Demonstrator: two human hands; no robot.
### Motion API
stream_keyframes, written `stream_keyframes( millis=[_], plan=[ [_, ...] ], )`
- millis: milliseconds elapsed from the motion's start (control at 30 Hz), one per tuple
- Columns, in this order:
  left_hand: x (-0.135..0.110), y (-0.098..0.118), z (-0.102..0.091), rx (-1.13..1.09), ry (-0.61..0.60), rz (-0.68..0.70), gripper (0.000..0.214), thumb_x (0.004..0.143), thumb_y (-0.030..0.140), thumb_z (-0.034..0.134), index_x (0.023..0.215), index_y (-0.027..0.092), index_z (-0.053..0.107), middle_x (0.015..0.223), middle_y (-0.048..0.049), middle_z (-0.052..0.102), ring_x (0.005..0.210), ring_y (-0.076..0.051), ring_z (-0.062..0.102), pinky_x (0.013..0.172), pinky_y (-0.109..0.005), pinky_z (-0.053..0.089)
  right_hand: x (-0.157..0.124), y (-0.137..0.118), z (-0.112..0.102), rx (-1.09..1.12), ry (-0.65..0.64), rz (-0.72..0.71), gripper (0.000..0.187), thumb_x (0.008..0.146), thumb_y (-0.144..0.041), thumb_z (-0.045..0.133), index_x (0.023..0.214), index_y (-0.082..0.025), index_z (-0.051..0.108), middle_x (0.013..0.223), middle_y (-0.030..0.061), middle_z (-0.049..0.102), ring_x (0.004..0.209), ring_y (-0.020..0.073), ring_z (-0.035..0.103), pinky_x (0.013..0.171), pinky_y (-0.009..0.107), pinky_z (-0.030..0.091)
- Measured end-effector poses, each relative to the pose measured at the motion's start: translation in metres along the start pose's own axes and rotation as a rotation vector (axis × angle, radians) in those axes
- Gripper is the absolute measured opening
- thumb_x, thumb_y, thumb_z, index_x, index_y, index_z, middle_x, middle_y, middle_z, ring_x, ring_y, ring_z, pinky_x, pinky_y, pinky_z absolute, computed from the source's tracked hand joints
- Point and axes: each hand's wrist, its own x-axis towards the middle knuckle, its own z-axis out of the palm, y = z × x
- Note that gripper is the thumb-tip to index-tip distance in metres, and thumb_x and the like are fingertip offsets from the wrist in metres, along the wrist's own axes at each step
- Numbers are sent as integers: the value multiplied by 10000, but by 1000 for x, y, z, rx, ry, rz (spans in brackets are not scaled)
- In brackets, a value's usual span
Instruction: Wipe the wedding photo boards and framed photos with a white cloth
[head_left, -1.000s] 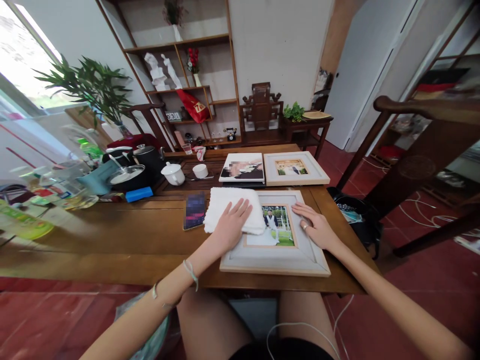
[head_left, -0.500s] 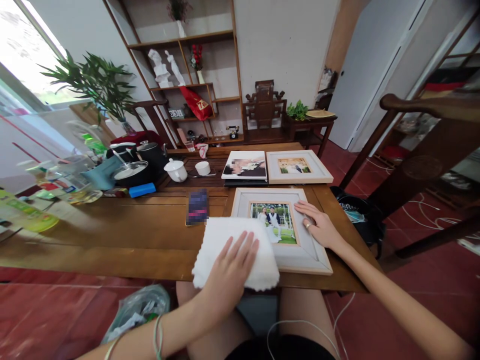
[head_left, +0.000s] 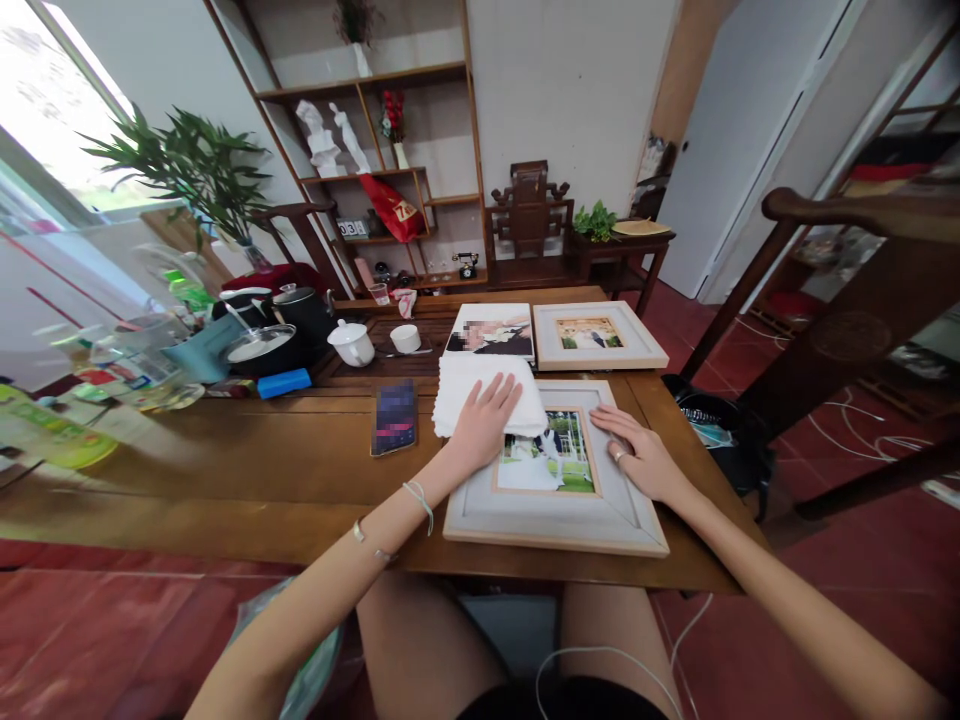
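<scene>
A pale wooden picture frame [head_left: 525, 512] holding a photo lies flat on the brown table [head_left: 247, 470] in front of me. My left hand [head_left: 480, 425] lies flat, fingers stretched out, on a white folded cloth [head_left: 487, 390] that covers the frame's upper left corner. My right hand [head_left: 637, 455] rests flat on the frame's right side, fingers spread, a ring on one finger.
A phone [head_left: 394, 417] lies left of the cloth. Behind it are a second frame [head_left: 598, 336] and a photo book [head_left: 491, 332]. Teaware, a black pot [head_left: 259, 347] and bottles crowd the table's left. A dark wooden chair [head_left: 847, 310] stands at the right.
My left hand has pushed the cloth from the frame's near left corner up to its far left corner. My right hand has stayed on the frame's right side.
</scene>
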Motion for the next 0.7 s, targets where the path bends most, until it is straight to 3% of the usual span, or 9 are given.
stream_keyframes(
  millis=[200,367,467,567,700],
  plan=[
    [-50,22,-27,-52,-234,93,817,687,47,501,1464,121,260,1563,-113,247,1445,-282,192,1164,-479,183,1,-1,0,-10,-10,15,468,777,-145,454,1202,-168,651,1298,107,605,1298,273,467,1100,545,348],
    [-109,43,-57,-155,-338,157,908,615,10,459,1479,171,233,1568,-54,248,1454,-236,173,1172,-450,195,1,-3,-1,-8,-4,20,474,767,-140,459,1198,-166,655,1296,107,607,1298,279,466,1103,549,342],
    [-131,50,-68,-208,-406,185,951,585,3,437,1490,186,210,1575,-26,226,1455,-214,169,1171,-427,219,1,-4,-1,-5,-4,23,473,763,-137,463,1194,-167,657,1293,108,609,1297,281,467,1105,552,336],
    [-133,50,-62,-192,-376,170,984,568,-10,431,1499,187,182,1584,-18,190,1461,-206,143,1175,-417,214,0,-4,-1,-6,-3,28,471,768,-136,464,1196,-180,656,1297,101,607,1296,272,469,1107,546,336],
    [-107,34,-32,-81,-187,109,971,580,-22,448,1497,172,193,1583,-51,190,1465,-239,113,1181,-464,159,0,-3,0,2,6,38,470,772,-135,465,1198,-187,655,1310,94,599,1302,266,463,1112,535,333]
  ],
)
